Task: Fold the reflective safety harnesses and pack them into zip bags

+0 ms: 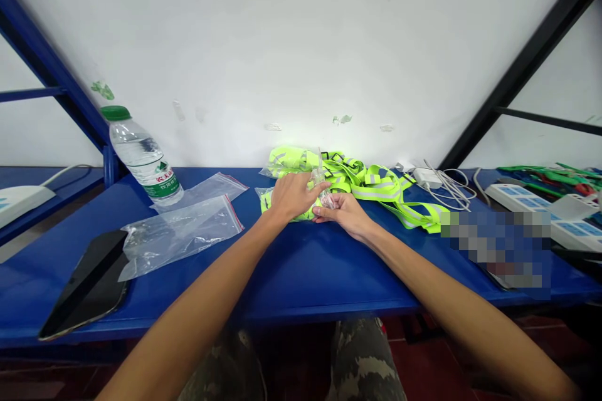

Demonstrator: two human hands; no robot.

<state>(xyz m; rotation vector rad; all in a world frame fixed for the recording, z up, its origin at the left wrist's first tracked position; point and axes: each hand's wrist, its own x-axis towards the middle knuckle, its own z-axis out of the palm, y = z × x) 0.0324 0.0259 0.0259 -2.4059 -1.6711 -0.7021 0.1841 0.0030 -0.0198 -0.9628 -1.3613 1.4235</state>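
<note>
A clear plastic bag (328, 195) holding neon yellow-green reflective straps lies on the blue table at its middle. My left hand (295, 194) rests over the bag, its fingers closed on the plastic. At the bag's right end, my right hand (345, 212) pinches the crumpled plastic between thumb and fingers. Part of the bag is hidden under my left hand. Just behind it sits another packed bundle of yellow-green straps (288, 160). Loose reflective straps (376, 188) with black buckles spread out to the right of my hands.
On the left, a water bottle (143, 160) stands beside empty zip bags (183, 232) and a black tablet-like slab (89, 282). A white charger with cable (427, 178) and power strips (531, 200) lie on the right. A white wall rises behind the blue table (324, 276).
</note>
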